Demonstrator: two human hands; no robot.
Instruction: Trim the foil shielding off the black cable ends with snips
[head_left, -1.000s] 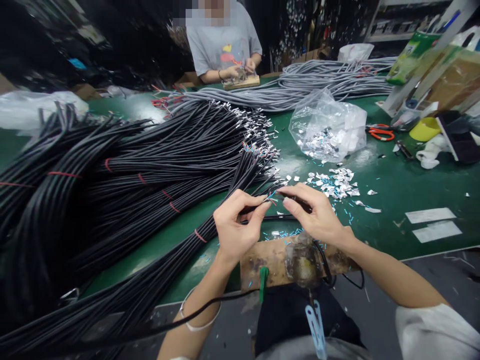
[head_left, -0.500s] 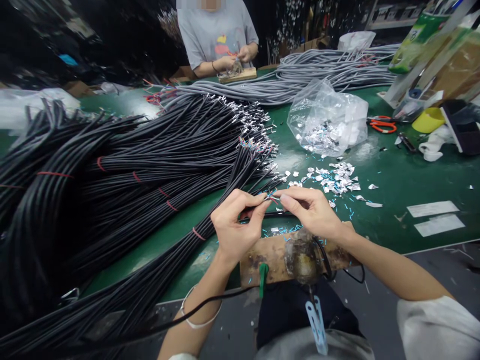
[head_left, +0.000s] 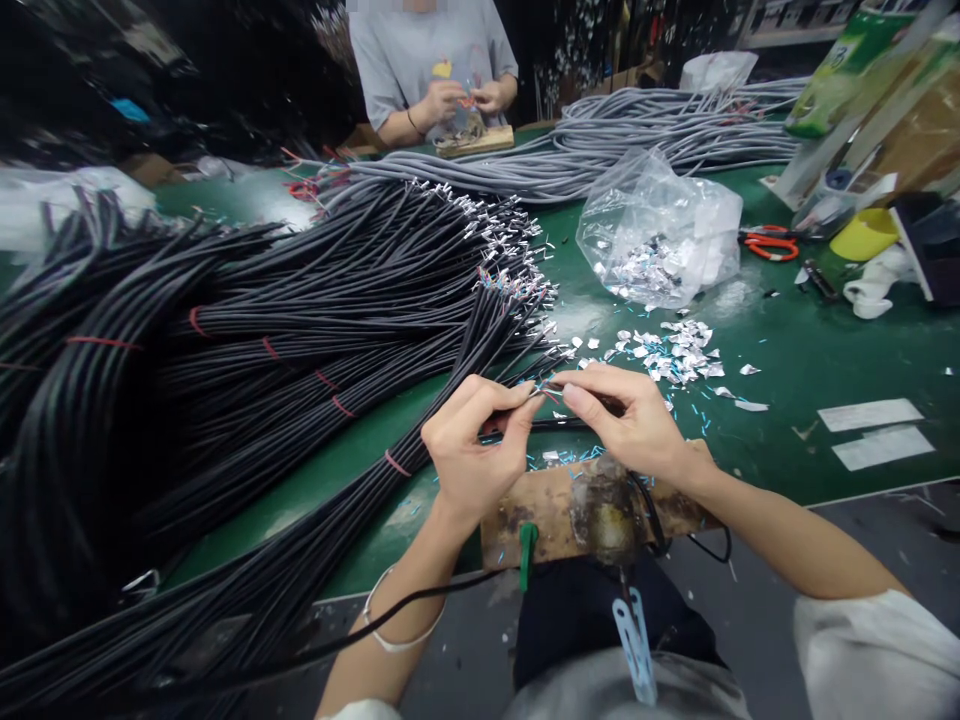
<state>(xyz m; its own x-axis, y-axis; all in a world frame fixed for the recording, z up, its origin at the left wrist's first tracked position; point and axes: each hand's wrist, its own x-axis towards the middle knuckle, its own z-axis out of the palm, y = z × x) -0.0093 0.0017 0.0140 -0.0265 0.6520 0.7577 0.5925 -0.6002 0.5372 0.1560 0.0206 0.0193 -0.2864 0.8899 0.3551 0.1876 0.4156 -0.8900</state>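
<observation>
My left hand [head_left: 476, 440] pinches thin wires [head_left: 546, 388] between thumb and forefinger. From the right, my right hand [head_left: 630, 415] grips the same wires, its fingertips close to the left ones. The wires show white, red and blue at the small gap between the hands. A black cable [head_left: 551, 427] runs beneath the fingers. Below the hands lies a stained wooden board [head_left: 540, 500] with a dark metal fixture [head_left: 611, 515] on it. Black cables [head_left: 360, 350] in large bundles fill the left side, their stripped ends by my hands.
Foil scraps [head_left: 679, 350] and blue bits lie beyond my right hand. Farther back are a clear plastic bag [head_left: 664, 235], orange-handled scissors [head_left: 772, 243] and grey cables [head_left: 600, 145]. Across the green table [head_left: 795, 350], a person [head_left: 435, 75] handles small wires.
My hands keep nearly the same place and grip. The view has shifted slightly. Across the table, the person's hands have risen a little from the wooden block.
</observation>
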